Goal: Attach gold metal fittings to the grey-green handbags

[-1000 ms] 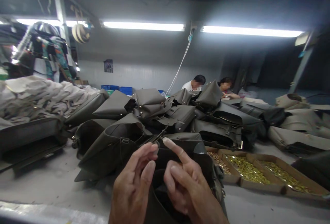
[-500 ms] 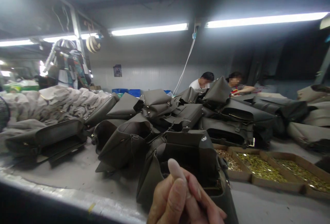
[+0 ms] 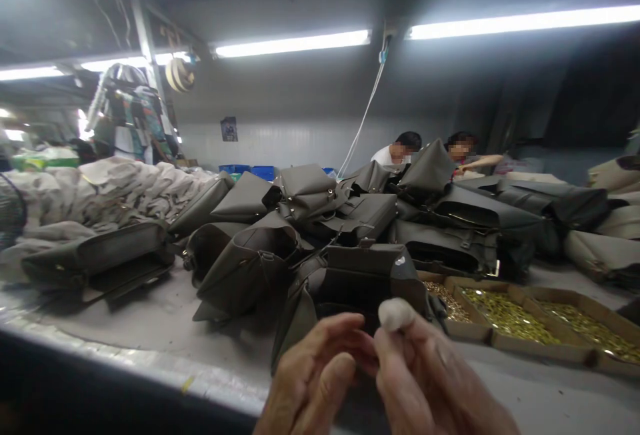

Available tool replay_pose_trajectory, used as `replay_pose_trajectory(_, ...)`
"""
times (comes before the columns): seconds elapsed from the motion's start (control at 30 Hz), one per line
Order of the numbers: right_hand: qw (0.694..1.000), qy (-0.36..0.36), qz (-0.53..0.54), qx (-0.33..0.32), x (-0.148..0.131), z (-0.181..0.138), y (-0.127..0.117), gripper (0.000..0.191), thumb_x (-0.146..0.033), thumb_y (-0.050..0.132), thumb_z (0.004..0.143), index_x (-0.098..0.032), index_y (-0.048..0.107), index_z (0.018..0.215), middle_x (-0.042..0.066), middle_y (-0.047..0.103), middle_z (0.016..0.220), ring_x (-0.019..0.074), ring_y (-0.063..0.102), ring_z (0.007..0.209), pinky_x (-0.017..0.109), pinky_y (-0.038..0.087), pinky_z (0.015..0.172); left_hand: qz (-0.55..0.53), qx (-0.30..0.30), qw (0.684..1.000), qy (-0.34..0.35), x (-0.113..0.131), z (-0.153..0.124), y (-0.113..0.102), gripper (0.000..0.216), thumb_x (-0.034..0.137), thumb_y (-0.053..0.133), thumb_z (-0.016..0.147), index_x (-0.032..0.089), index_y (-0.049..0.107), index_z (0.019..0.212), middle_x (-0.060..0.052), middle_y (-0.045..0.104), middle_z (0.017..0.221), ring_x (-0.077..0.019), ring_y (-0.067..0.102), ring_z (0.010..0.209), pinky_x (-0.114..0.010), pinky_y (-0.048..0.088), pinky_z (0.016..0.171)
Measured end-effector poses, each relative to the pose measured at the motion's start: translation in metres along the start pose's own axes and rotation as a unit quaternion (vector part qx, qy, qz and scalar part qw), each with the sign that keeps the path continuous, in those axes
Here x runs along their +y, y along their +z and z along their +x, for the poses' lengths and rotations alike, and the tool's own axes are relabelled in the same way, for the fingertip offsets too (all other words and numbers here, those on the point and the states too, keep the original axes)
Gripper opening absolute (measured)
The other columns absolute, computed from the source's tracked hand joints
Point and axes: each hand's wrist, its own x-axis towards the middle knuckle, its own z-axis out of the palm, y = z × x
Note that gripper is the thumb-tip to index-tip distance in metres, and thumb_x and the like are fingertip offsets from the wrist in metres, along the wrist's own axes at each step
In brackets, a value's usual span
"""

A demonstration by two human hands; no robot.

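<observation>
My left hand (image 3: 313, 378) is at the bottom centre with its fingers curved and its thumb held apart, nothing visible between them. Close beside it, my right hand (image 3: 435, 381) has its fingers bent and pressed together. A white finger cot (image 3: 396, 315) covers one fingertip of that hand. Whether the right fingers pinch anything small is hidden. The left fingertips reach behind the right thumb; contact cannot be made out. Just beyond both hands stands a dark grey-green handbag (image 3: 365, 265) with its top gaping, its lower front hidden by the hands.
More dark handbags (image 3: 245, 268) are heaped across the table (image 3: 165, 341). Cardboard trays (image 3: 543, 348) of small gold-coloured metal pieces lie to the right. Pale bundled material (image 3: 125, 188) fills the left back. Two people (image 3: 387, 156) sit behind the heap.
My hands were clasped, the left fingers around the white-covered fingertip. They have moved apart, the right hand to the right and the left hand slightly left. The view has shifted slightly.
</observation>
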Motion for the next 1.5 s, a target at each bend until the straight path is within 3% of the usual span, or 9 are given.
replay_pose_trajectory(0.07, 1.000, 0.000, -0.023, -0.016, -0.001, 0.014, -0.005, 0.033, -0.052, 0.055, 0.088, -0.020, 0.062, 0.094, 0.003, 0.060, 0.070, 0.0078, 0.041, 0.036, 0.021, 0.032, 0.033, 0.107, 0.089, 0.989, 0.042, -0.005, 0.003, -0.018, 0.034, 0.047, 0.057, 0.085, 0.020, 0.063, 0.105, -0.004, 0.067, 0.084, -0.0156, 0.062, 0.076, -0.024, 0.051, 0.071)
replay_pose_trajectory(0.17, 0.973, -0.046, -0.224, -0.022, 0.002, 0.044, -0.013, 0.016, -0.032, 0.057, 0.088, -0.019, 0.062, 0.081, 0.000, 0.058, 0.065, 0.0091, 0.047, 0.044, 0.021, 0.034, 0.042, 0.303, 0.182, 0.931, 0.085, -0.015, 0.015, -0.039, 0.032, 0.047, 0.058, 0.084, 0.019, 0.060, 0.100, -0.005, 0.064, 0.087, -0.0180, 0.061, 0.081, -0.029, 0.051, 0.074)
replay_pose_trajectory(0.3, 0.881, -0.096, -0.462, -0.043, 0.021, 0.073, -0.015, 0.015, -0.015, 0.053, 0.085, -0.018, 0.060, 0.071, 0.001, 0.059, 0.067, 0.0140, 0.052, 0.060, 0.027, 0.037, 0.057, 0.404, 0.190, 0.890, 0.090, -0.025, 0.040, -0.036, 0.045, 0.050, 0.054, 0.082, 0.014, 0.055, 0.110, -0.013, 0.060, 0.110, -0.0285, 0.057, 0.105, -0.048, 0.049, 0.091)
replay_pose_trajectory(0.43, 0.848, -0.042, -0.519, -0.095, 0.046, 0.075, -0.016, 0.013, -0.010, 0.055, 0.083, -0.017, 0.055, 0.071, 0.003, 0.060, 0.076, 0.0165, 0.053, 0.069, 0.030, 0.039, 0.067, 0.463, 0.171, 0.863, 0.102, -0.030, 0.058, -0.024, 0.060, 0.037, 0.052, 0.081, 0.002, 0.042, 0.129, -0.024, 0.049, 0.129, -0.0336, 0.045, 0.124, -0.055, 0.039, 0.105)
replay_pose_trajectory(0.6, 0.883, -0.070, -0.451, -0.111, 0.060, 0.077, -0.020, 0.007, -0.012, 0.057, 0.081, -0.018, 0.059, 0.080, 0.003, 0.063, 0.085, 0.0166, 0.056, 0.076, 0.030, 0.042, 0.071, 0.505, 0.163, 0.843, 0.087, -0.030, 0.050, -0.035, 0.054, 0.018, 0.043, 0.077, 0.001, 0.046, 0.128, -0.022, 0.050, 0.133, -0.0310, 0.047, 0.126, -0.050, 0.041, 0.106)
replay_pose_trajectory(0.83, 0.960, 0.035, -0.247, -0.129, 0.068, 0.094, -0.003, 0.037, -0.005, 0.045, 0.079, -0.018, 0.061, 0.110, -0.003, 0.061, 0.066, 0.0116, 0.059, 0.055, 0.021, 0.049, 0.052, 0.513, 0.170, 0.832, 0.121, -0.024, 0.037, -0.049, 0.046, 0.015, 0.030, 0.081, 0.001, 0.057, 0.115, -0.020, 0.061, 0.115, -0.0267, 0.059, 0.108, -0.045, 0.048, 0.098)
replay_pose_trajectory(1.07, 0.985, 0.044, -0.147, -0.081, 0.089, 0.102, 0.014, 0.023, 0.001, 0.049, 0.069, -0.014, 0.062, 0.080, 0.000, 0.062, 0.068, 0.0125, 0.062, 0.058, 0.020, 0.051, 0.049, 0.486, 0.188, 0.849, 0.089, -0.025, 0.046, -0.054, 0.039, 0.017, 0.029, 0.084, 0.009, 0.059, 0.108, -0.013, 0.068, 0.093, -0.0229, 0.065, 0.087, -0.037, 0.052, 0.082)
replay_pose_trajectory(1.27, 0.995, 0.057, -0.065, -0.057, 0.107, 0.103, 0.019, 0.011, -0.005, 0.052, 0.074, -0.014, 0.056, 0.079, -0.001, 0.062, 0.071, 0.0098, 0.061, 0.058, 0.021, 0.053, 0.056, 0.455, 0.166, 0.871, 0.081, -0.031, 0.046, -0.058, 0.030, 0.018, 0.046, 0.081, 0.015, 0.055, 0.110, -0.008, 0.066, 0.099, -0.0195, 0.063, 0.091, -0.031, 0.049, 0.084)
replay_pose_trajectory(1.5, 0.997, 0.071, -0.028, -0.029, 0.123, 0.104, 0.024, 0.010, -0.008, 0.056, 0.072, -0.014, 0.056, 0.080, -0.002, 0.061, 0.067, 0.0106, 0.061, 0.053, 0.021, 0.053, 0.051, 0.458, 0.209, 0.857, 0.114, -0.050, 0.055, -0.070, 0.026, 0.029, 0.051, 0.084, 0.017, 0.059, 0.106, -0.008, 0.068, 0.095, -0.0224, 0.063, 0.088, -0.033, 0.048, 0.081)
